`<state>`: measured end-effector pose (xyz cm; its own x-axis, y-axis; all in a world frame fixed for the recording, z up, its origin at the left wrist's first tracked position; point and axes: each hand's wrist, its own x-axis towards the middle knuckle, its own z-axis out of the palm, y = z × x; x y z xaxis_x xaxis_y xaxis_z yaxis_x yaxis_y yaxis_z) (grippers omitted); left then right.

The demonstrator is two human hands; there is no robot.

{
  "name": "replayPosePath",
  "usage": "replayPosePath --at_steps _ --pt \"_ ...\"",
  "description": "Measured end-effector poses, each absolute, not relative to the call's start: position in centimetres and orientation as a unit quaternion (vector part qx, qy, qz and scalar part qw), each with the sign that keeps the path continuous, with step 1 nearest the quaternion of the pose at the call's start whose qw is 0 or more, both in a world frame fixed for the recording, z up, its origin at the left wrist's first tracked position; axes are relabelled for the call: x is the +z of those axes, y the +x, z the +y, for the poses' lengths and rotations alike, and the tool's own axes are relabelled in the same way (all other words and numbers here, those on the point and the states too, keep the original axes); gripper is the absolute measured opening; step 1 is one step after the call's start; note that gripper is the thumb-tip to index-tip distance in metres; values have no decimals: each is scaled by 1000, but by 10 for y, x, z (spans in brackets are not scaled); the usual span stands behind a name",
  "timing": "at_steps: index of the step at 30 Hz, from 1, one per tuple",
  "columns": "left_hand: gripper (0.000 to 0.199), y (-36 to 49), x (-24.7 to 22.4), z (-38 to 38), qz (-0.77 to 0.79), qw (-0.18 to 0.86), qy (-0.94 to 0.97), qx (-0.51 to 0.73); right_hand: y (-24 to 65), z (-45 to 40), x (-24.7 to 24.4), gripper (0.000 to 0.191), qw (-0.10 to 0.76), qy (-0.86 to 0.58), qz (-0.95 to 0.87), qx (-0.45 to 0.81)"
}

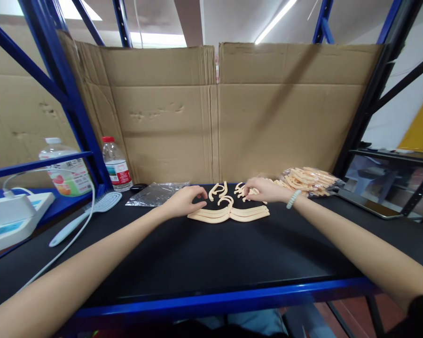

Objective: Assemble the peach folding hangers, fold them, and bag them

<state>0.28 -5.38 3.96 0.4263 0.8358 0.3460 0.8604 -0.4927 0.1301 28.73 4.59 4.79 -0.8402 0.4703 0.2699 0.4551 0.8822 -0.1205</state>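
Note:
Several cream plastic hangers (214,216) lie stacked on the black table mat, their curved hooks pointing to the back. My left hand (186,201) is beside the left end of the stack, fingers apart and holding nothing. Behind the stack are loose cream curved pieces (218,190). Over a small group of similar pieces (238,188) on the right is my right hand (264,190), its fingers bent down around them; what lies between the fingertips is too small to make out.
At the back right sits a plastic bag (312,180) of cream pieces, near a dark tray (370,204). A clear bag (157,194), bottle (116,164), hairbrush (105,202) and white cable are at left. Cardboard (169,117) walls the back.

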Motion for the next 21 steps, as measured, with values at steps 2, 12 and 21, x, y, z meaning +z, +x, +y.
replayPosePath --at_steps 2,12,21 --pt "15 10 45 -37 -565 35 -810 -152 268 57 52 13 136 -242 -961 -2" --pt "25 28 36 53 -715 0 -694 -84 177 101 41 22 53 -275 -957 -73" --pt "20 34 37 63 -739 -95 -661 -84 156 97 31 24 36 -286 -950 -123"
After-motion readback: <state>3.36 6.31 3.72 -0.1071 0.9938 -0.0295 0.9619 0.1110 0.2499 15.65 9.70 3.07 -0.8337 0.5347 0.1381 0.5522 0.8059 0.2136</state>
